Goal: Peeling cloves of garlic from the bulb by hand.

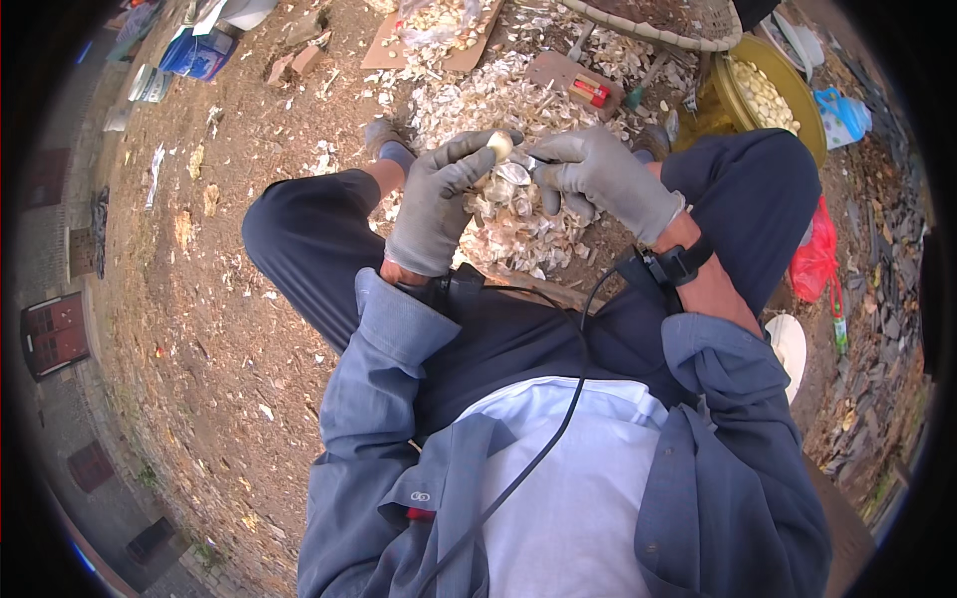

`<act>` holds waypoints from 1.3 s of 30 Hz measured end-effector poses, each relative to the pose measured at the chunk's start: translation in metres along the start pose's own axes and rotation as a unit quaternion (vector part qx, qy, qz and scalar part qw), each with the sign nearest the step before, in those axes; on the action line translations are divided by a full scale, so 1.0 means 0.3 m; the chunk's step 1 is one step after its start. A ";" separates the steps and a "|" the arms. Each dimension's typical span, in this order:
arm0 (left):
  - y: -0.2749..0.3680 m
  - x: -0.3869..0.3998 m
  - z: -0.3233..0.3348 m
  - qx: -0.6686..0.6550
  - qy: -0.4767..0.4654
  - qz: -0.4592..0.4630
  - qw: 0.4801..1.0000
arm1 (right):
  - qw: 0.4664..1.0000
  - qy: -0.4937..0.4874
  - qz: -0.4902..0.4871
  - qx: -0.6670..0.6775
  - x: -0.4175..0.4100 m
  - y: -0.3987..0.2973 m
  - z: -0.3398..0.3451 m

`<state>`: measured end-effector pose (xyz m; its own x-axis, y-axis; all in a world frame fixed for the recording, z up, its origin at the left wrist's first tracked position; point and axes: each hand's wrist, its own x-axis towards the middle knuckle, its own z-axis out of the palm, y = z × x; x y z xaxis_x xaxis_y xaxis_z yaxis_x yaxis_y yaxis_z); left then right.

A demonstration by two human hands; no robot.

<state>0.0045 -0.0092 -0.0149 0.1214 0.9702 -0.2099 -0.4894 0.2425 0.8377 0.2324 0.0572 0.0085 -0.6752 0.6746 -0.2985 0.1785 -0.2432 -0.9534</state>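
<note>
My left hand (441, 198), in a grey work glove, pinches a pale round bulb-like piece (499, 145) between thumb and fingers. Just to its right, my gloved right hand (598, 179) has its fingers bent together. A small grey object (532, 162), perhaps a blade, shows at its fingertips; most of it is hidden by the glove. Both hands hover between my knees over a heap of pale papery peelings (516, 232). The right fingertips are apart from the bulb-like piece.
At my right knee stands a yellow bucket (729, 105) with pale peeled pieces (762, 97). A woven basket (673, 34) is beyond. A red-and-white packet (589, 91) lies on a flat board (546, 71). More pieces rest on cardboard (377, 52). A red plastic bag (813, 258) sits at right.
</note>
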 end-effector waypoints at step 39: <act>0.045 -0.038 0.038 0.379 0.025 0.000 0.925 | 0.776 0.061 -0.249 -0.577 0.008 0.088 -0.017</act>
<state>0.0063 -0.0170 0.0045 0.0722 0.9737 -0.2162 0.2595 0.1910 0.9467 0.2391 0.0559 -0.0176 -0.8058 0.5628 0.1843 0.4865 0.8066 -0.3359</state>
